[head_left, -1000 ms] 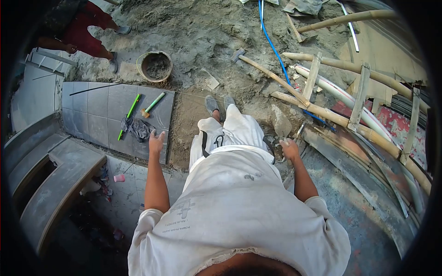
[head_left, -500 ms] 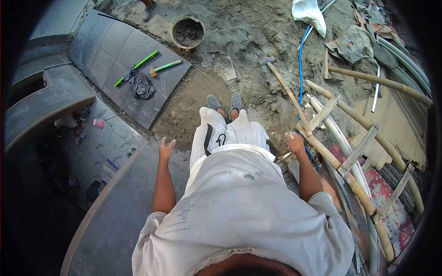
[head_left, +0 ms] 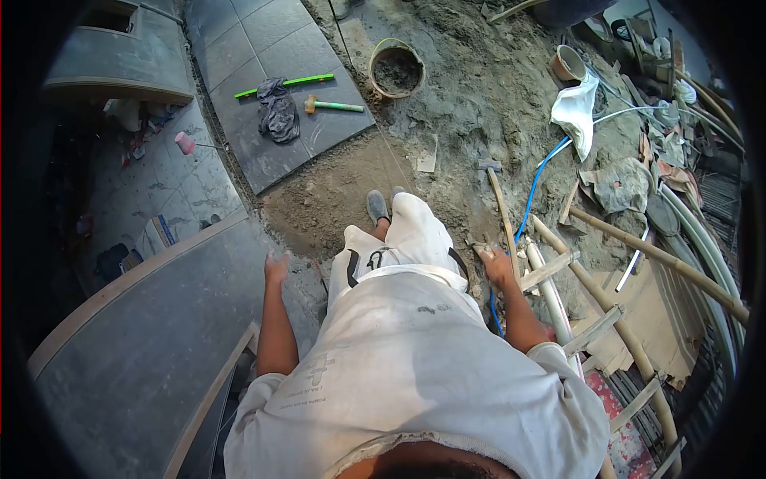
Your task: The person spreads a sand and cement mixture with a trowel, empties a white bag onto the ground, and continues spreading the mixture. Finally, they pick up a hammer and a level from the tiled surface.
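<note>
My left hand [head_left: 277,267] hangs beside my left thigh, fingers apart and a little smeared by motion, above the edge of the grey paved floor. It holds nothing. My right hand [head_left: 495,265] is out by my right hip, dusty, with loosely bent fingers apart and nothing visible in them. Close beside it in this view runs the wooden handle of a long-handled tool [head_left: 504,209] with a metal head, lying on the ground. Ahead, a mallet [head_left: 335,105] with a pale green handle, a bright green straightedge [head_left: 285,85] and a dark crumpled cloth [head_left: 278,116] lie on grey tiles [head_left: 307,52].
A bucket of mortar [head_left: 396,70] stands on rough soil beyond the tiles. To the right are a bamboo ladder [head_left: 594,287], a blue hose [head_left: 533,188], a white sack [head_left: 576,116] and pipes [head_left: 706,231]. A pink cup [head_left: 184,143] lies on the lower floor at left.
My view has shifted and turned, so the tiles and bucket appear further right. One knee has come up in a step. Both hands stay out at my sides.
</note>
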Demonstrator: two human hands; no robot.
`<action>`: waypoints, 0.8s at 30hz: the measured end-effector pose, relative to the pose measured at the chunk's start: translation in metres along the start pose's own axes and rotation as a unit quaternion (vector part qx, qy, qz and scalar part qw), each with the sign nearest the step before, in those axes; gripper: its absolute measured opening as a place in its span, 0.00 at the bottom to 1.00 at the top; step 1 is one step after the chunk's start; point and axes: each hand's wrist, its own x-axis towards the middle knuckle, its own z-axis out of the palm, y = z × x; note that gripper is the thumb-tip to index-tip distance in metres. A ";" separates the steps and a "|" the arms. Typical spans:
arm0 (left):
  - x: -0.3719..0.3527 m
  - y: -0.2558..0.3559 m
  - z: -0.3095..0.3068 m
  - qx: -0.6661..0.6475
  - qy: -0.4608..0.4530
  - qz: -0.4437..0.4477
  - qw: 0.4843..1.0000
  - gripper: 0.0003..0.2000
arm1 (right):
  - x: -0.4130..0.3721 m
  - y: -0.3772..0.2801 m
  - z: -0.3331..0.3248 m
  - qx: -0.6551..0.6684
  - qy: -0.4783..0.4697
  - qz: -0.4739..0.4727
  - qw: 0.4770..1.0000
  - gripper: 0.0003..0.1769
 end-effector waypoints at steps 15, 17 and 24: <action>0.029 -0.054 -0.002 -0.036 -0.075 -0.047 0.995 0.35 | 0.080 -0.096 -0.025 -0.018 0.030 -0.075 0.997 0.33; 0.048 -0.059 -0.016 -0.003 -0.082 -0.048 0.995 0.35 | 0.075 -0.103 -0.013 -0.018 0.044 -0.078 0.996 0.33; 0.166 -0.113 -0.067 -0.068 0.008 -0.030 0.997 0.34 | 0.027 -0.123 0.024 0.000 0.034 -0.079 0.996 0.32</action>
